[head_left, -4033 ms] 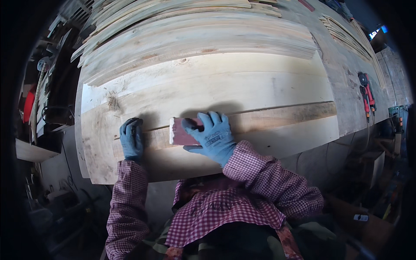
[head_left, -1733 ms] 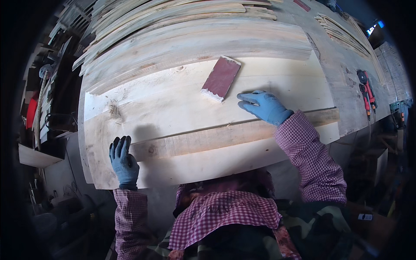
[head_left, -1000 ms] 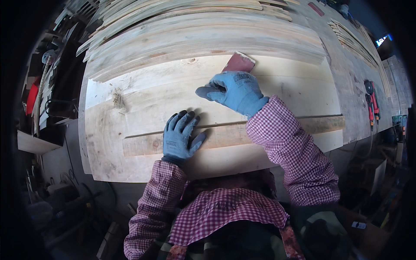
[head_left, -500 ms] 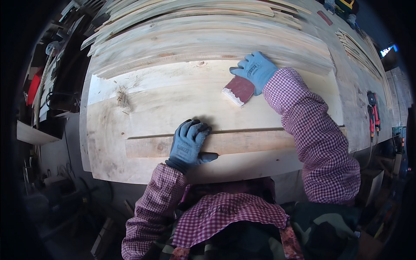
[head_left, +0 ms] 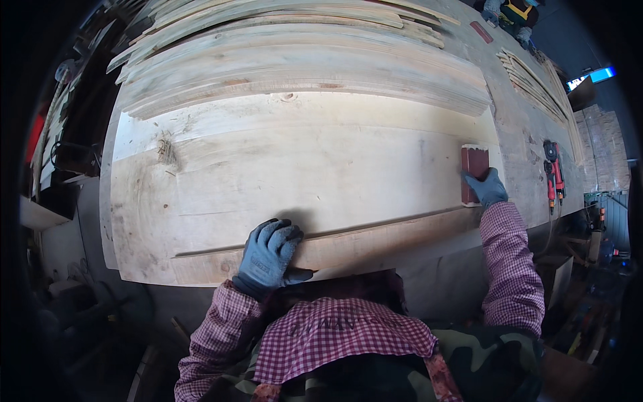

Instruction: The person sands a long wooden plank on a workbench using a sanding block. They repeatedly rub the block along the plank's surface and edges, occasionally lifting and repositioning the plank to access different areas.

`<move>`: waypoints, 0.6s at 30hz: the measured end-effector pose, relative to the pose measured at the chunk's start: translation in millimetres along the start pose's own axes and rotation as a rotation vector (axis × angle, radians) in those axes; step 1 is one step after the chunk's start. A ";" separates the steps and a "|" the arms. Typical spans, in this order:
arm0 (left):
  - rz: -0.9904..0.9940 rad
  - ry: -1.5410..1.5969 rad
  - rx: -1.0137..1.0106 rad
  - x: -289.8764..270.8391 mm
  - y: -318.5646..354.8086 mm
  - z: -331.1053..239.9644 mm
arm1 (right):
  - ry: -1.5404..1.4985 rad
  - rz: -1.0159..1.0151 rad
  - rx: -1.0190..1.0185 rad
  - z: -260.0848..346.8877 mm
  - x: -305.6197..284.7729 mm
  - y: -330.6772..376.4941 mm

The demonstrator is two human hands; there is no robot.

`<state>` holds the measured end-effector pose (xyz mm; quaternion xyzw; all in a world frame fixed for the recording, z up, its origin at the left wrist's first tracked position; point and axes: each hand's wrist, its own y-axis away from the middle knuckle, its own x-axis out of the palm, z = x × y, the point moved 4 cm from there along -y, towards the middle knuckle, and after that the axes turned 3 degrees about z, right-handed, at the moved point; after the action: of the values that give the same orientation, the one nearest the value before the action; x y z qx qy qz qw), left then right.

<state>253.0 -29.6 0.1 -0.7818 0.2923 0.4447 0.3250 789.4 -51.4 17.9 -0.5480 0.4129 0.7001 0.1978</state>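
Observation:
A long, narrow wooden board (head_left: 375,244) lies along the near edge of a pale wooden panel. My left hand (head_left: 266,258), in a blue-grey glove, is closed over the board near its left end, fingers across the far edge and thumb toward me. At the panel's right side, my gloved right hand (head_left: 491,187) grips a sanding block (head_left: 475,164) wrapped in dark red sandpaper. The block's near end is close to the board's right end; whether they touch I cannot tell. My palm hides part of the block's near right side.
The wooden panel (head_left: 321,154) carries a pile of shavings (head_left: 166,153) at its left. Stacked boards (head_left: 301,63) fill the far side. Red-and-black power tools (head_left: 554,171) and thin strips (head_left: 532,87) lie to the right. A person (head_left: 517,15) is at the far right.
My right hand has brought the sanding block right and nearer to me, from the panel's far middle to the board's right end. My left hand stays on the board, which now lies more aslant in view.

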 end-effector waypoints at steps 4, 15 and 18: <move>0.026 -0.027 -0.043 -1.8 11.4 -6.3 | -0.030 0.056 0.074 -0.2 26.6 -3.2; -0.015 0.047 -0.187 -18.0 41.0 18.4 | -0.137 0.218 -0.580 253.8 108.9 182.3; -0.023 0.104 -0.118 -14.7 36.3 20.5 | 0.092 0.278 -0.633 354.9 125.6 220.5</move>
<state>209.1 -33.7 -3.9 -0.8249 0.2728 0.4162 0.2681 373.8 80.6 1.4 -0.5517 0.2546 0.7881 -0.0980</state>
